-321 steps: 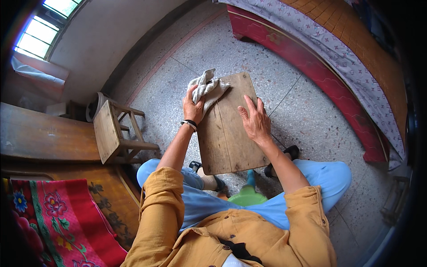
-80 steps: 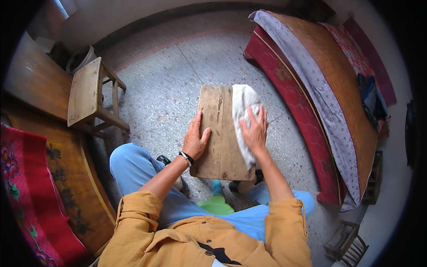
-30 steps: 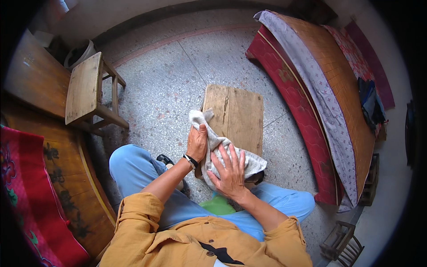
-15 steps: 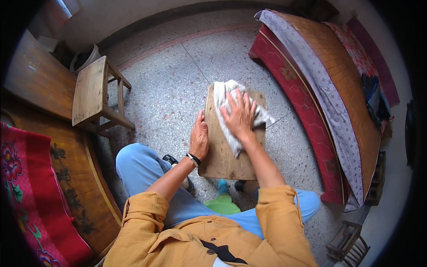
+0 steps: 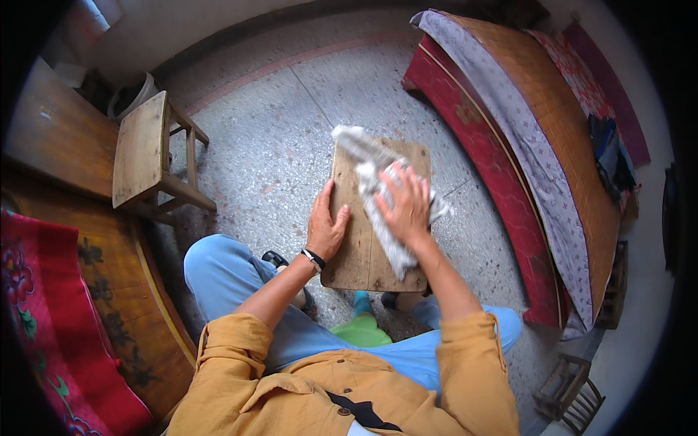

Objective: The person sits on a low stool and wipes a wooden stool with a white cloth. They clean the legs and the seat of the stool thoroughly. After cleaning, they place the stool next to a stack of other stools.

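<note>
In front of my knees is a worn wooden top [image 5: 352, 270] with rounded corners, like a stool's seat; whatever holds it up is hidden below. Across its right half lies a crumpled white-grey cloth [image 5: 367, 178], partly blurred, with ends reaching past the far left corner and the right edge. My right hand [image 5: 404, 205] presses flat on the cloth, fingers spread. Along the left edge of the wooden top rests my left hand [image 5: 326, 227], fingers stretched out and thumb apart on the surface. A dark band circles the left wrist.
At the left stands a wooden stool [image 5: 141, 149], beside wooden furniture [image 5: 109, 254] draped with a red floral cloth [image 5: 54, 291]. A bed [image 5: 538, 109] with a red side runs along the right. Something green [image 5: 361, 332] lies between my legs. A small wooden chair [image 5: 571, 392] is at the lower right.
My right hand has slid toward me and right, dragging the cloth, which now stretches diagonally over the wooden top. My left hand stays at the left edge, its thumb spread farther out.
</note>
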Available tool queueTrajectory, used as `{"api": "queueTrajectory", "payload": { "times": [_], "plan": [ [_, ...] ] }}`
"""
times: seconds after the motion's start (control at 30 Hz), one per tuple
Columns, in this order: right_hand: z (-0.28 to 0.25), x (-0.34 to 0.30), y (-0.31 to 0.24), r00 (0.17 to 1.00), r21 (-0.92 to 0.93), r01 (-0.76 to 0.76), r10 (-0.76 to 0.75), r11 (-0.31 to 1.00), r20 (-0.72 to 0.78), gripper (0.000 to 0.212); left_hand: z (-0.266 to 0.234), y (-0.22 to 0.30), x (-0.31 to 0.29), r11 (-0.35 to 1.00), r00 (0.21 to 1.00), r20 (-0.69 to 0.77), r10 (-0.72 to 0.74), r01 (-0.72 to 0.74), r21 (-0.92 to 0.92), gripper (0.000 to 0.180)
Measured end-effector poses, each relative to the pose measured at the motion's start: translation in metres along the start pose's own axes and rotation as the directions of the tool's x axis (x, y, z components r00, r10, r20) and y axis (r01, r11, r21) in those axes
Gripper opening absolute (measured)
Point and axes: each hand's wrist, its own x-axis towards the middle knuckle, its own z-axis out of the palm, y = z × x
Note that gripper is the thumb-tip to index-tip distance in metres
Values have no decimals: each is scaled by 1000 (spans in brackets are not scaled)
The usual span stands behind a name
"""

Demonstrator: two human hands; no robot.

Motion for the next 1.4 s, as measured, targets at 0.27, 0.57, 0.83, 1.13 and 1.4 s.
{"api": "queueTrajectory", "payload": {
  "times": [0.27,0.57,0.83,1.13,1.4],
  "plan": [
    [2,32,42,939,278,-257,307,925,-152,58,-1,3,0,987,982,94,-163,162,24,81],
    [-30,-138,12,941,500,-319,333,805,63,72,3,6,-3,984,981,91,-173,168,61,89],
    [-6,30,53,925,602,-306,380,737,6,66,-7,10,1,973,964,138,-227,232,-20,89],
    [-2,-30,49,932,586,-273,361,763,-35,66,-1,7,-1,979,975,112,-190,196,-49,85],
    [-31,-94,11,997,132,-50,42,990,59,58,3,-2,-4,990,988,73,-140,138,29,85]
  ]
}}
